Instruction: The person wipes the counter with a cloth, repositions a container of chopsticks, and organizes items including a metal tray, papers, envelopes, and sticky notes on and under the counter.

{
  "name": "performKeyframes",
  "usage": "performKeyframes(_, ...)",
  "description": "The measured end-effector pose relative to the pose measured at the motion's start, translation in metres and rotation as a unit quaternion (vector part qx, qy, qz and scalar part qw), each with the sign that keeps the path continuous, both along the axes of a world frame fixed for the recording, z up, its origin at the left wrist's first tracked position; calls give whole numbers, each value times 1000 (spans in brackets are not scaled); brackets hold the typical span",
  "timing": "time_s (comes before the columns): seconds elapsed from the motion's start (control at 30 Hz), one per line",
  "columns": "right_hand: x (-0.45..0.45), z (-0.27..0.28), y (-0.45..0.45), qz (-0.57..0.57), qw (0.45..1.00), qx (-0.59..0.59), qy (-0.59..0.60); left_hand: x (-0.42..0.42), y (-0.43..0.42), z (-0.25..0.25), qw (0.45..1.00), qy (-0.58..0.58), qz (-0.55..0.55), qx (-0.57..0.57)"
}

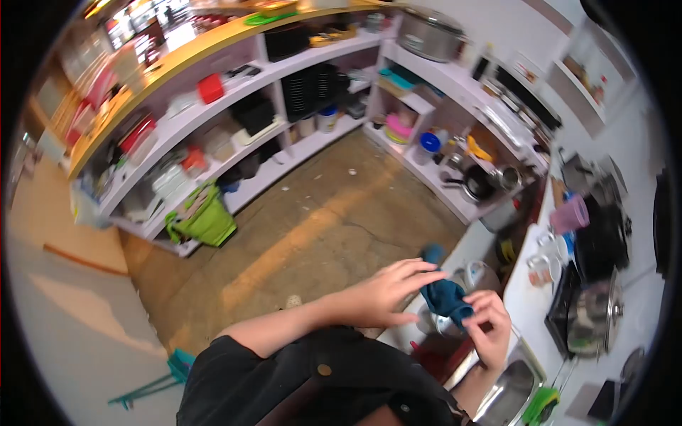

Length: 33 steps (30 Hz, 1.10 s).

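Observation:
A dark teal cloth (447, 298), bunched and slightly twisted, hangs in the air between my two hands. My right hand (490, 323) pinches its lower right end between thumb and fingers. At the upper left end, the fingertips of my left hand (387, 292) are against the cloth or just over it. Those fingers are stretched out, with the thumb well apart. A blurred teal bit (432, 253) shows beyond the left fingers; whether it belongs to the cloth I cannot tell. Beneath the cloth are partly hidden whitish containers.
To my right a counter holds a metal sink (511, 387), a glass-lidded pot (595, 312), a pink cup (570, 214) and a green sponge-like item (542, 406). Ahead, shelves carry a large steel cooker (430, 34) and a frying pan (477, 182). A green bag (202, 216) stands on the floor.

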State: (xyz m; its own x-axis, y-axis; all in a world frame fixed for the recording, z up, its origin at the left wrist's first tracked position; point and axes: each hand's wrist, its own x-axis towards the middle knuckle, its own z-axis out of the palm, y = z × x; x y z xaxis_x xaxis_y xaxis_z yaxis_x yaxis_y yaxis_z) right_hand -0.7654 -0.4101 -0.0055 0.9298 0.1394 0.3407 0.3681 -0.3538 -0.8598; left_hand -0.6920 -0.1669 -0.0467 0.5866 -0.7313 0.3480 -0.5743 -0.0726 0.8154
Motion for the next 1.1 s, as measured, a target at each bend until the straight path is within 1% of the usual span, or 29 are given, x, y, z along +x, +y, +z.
performKeyframes(0.07,36,-2,60,30,999,18,-10,-8,11,1,998,-13,63,5)
performKeyframes(0.13,60,-12,109,71,992,99,-33,-7,26,-12,984,74,154,-49)
performKeyframes(0.17,69,-20,130,79,980,180,-35,4,38,-33,974,56,204,-79)
performKeyframes(0.2,78,-25,148,88,965,240,-53,9,55,-48,956,1,292,-22)
performKeyframes(0.27,91,-34,173,56,931,354,-70,17,102,-83,930,73,344,106)
performKeyframes(0.3,97,-43,177,13,925,378,-50,16,123,-87,917,127,378,28)
performKeyframes(0.33,105,-55,189,-7,892,450,-40,15,145,-89,895,177,407,-50)
performKeyframes(0.37,115,-84,194,-51,872,486,26,15,164,-90,864,228,430,-126)
performKeyframes(0.4,120,-123,199,-96,846,516,95,17,177,-86,851,205,458,-155)
performKeyframes(0.43,116,-176,211,-63,816,538,201,21,187,-78,836,182,484,-184)
performKeyframes(0.47,112,-212,221,-29,775,554,302,26,195,-73,820,157,507,-212)
performKeyframes(0.5,100,-210,250,-30,772,514,373,30,198,-77,826,142,509,-196)
performKeyframes(0.53,84,-194,295,-32,763,472,440,35,197,-82,841,110,496,-185)
performKeyframes(0.6,73,-158,349,-49,663,611,430,40,187,-92,882,111,416,-190)
performKeyframes(0.63,73,-183,350,-53,657,643,389,40,177,-87,890,157,369,-219)
performKeyframes(0.67,72,-188,344,-59,641,685,342,40,164,-86,901,170,326,-230)
performKeyframes(0.73,83,-186,317,-80,609,758,218,36,135,-95,853,364,222,-302)
performKeyframes(0.77,84,-169,304,-154,627,739,195,37,121,-103,845,379,179,-332)
performKeyframes(0.8,83,-147,285,-230,636,716,172,38,111,-93,867,353,131,-328)
performKeyframes(0.83,78,-134,258,-280,672,676,114,39,95,-98,899,322,88,-282)
performKeyframes(0.87,70,-115,234,-372,694,614,50,39,78,-104,926,287,40,-242)
performKeyframes(0.9,53,-103,203,-437,788,434,-4,36,66,-88,938,311,-3,-153)
performKeyframes(0.93,32,-93,173,-490,840,230,-38,37,56,-72,943,324,-46,-61)
performKeyframes(0.97,18,-84,145,-495,857,14,-144,43,41,-76,898,400,-180,-40)
performKeyframes(1.0,0,-75,118,-468,829,-212,-219,38,22,-70,774,578,-253,-51)
performKeyframes(1.03,-14,-65,103,-406,845,-244,-246,32,-2,-61,678,646,-341,-80)
performKeyframes(1.07,-28,-59,90,-342,855,-293,-257,25,-30,-53,565,707,-412,-105)
performKeyframes(1.1,-41,-58,81,-305,848,-349,-257,18,-60,-56,560,705,-428,-81)
